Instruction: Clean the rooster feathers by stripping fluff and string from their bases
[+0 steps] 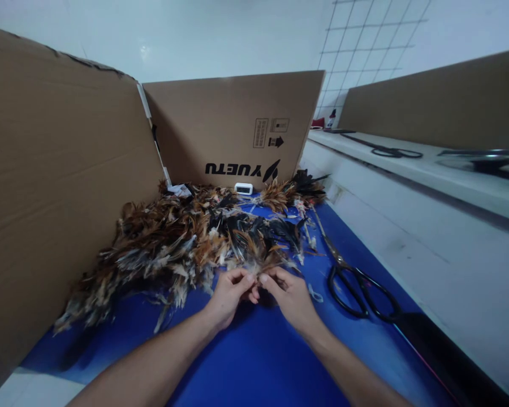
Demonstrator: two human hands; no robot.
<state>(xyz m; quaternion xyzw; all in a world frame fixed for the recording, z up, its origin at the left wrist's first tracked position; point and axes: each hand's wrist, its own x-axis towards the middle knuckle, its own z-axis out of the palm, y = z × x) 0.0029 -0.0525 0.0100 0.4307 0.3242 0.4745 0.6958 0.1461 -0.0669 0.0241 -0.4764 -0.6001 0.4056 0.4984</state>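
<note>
My left hand and my right hand are close together over the blue surface. Thumbs and fingers of both are pinched on a small bunch of feathers, brown and grey, which fans out away from me. Its lower ends are hidden by my fingertips. Just beyond lies a large pile of brown, black and pale feathers, spreading to the left. Black-handled scissors rest to the right of my right hand, blades pointing away. Between them is a small clear loop.
Cardboard panels stand at the left and back. A small white device sits by the back panel, with more feathers to its right. Another pair of scissors lies on a white ledge at the right.
</note>
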